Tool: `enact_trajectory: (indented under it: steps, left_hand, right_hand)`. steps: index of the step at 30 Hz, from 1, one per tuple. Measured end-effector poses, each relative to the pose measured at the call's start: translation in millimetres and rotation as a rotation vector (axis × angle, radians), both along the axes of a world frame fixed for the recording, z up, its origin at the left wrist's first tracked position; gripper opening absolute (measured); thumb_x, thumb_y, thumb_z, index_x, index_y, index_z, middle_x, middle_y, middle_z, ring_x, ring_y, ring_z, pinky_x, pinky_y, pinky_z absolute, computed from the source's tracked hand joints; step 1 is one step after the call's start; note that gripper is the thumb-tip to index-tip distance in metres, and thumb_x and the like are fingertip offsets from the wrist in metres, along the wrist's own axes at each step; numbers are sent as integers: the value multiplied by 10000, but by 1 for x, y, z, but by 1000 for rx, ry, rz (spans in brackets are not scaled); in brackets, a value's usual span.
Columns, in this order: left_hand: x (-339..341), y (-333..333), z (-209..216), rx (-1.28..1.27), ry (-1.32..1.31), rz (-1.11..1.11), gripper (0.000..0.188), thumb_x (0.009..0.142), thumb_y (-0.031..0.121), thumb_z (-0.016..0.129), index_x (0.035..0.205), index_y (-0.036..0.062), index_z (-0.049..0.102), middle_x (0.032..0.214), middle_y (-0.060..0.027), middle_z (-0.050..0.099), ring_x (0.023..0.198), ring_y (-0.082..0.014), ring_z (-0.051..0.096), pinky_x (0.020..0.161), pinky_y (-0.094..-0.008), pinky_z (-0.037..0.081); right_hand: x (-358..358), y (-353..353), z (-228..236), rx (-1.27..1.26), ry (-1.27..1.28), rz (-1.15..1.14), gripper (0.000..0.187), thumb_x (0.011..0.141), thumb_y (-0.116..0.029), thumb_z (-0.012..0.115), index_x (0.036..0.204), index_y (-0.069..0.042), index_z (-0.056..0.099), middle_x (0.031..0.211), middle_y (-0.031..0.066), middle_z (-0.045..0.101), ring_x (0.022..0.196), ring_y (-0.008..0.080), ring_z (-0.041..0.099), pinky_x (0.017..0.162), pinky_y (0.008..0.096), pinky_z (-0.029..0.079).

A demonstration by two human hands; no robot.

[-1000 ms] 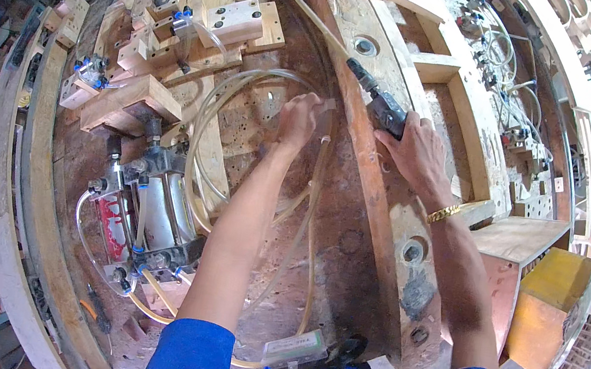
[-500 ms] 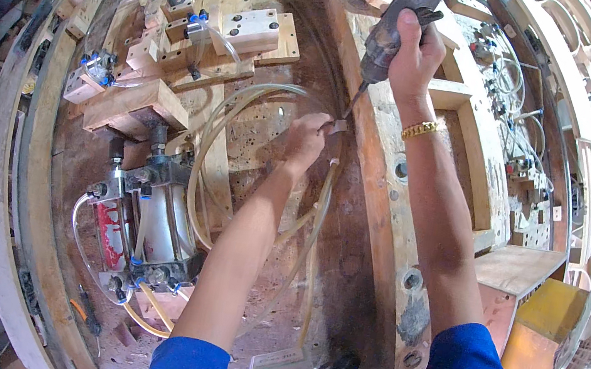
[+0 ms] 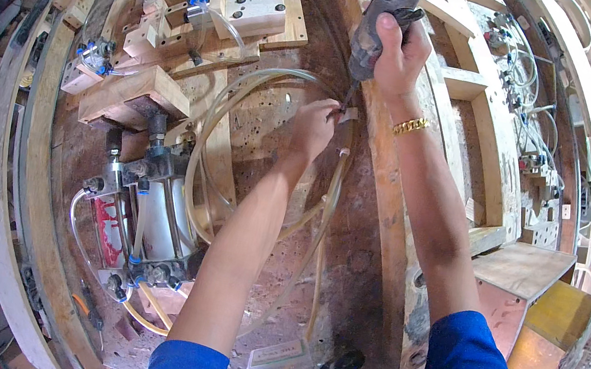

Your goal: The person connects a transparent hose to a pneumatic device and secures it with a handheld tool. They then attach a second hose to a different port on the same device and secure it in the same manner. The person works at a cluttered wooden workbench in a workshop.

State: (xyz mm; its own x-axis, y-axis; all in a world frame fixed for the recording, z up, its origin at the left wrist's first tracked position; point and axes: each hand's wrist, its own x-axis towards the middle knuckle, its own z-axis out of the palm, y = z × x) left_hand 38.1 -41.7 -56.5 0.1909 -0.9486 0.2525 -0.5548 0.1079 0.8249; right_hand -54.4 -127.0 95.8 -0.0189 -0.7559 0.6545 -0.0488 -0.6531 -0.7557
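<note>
Over the workbench [image 3: 355, 296], the right hand [image 3: 400, 63] clasps a power driver [image 3: 370, 39], likely heavy, best held mid-body, though what the left hand [image 3: 314, 129] grips, I can't tell.

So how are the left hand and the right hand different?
The right hand grips a dark power tool, while the left hand is curled close to a small pale piece. The right hand has a gold bracelet at its wrist, but the left hand has none. Both hands are bare, with no gloves.
</note>
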Motion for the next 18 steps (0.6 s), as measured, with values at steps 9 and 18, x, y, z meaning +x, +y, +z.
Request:
enact_trajectory:
  steps: [9, 18]
  left_hand:
    - [1, 0, -5, -6, -13, -25, 249, 781, 4, 600, 1005, 39, 702, 1031, -153, 691, 987, -313, 654, 893, -383, 513]
    - [2, 0, -3, -86, -79, -17, 247, 760, 2, 641, 1000, 33, 693, 1010, -126, 700, 909, -300, 676, 824, -362, 535]
  right_hand:
    - [-3, 16, -1, 231, 127, 178, 426, 699, -201, 816, 1027, -19, 614, 868, -1, 624, 772, 106, 540, 738, 288, 481]
    - [2, 20, 3, 262, 43, 445, 380, 770, -29, 669, 1143, 0, 601, 1022, 78, 669, 794, 156, 666, 703, 298, 542]
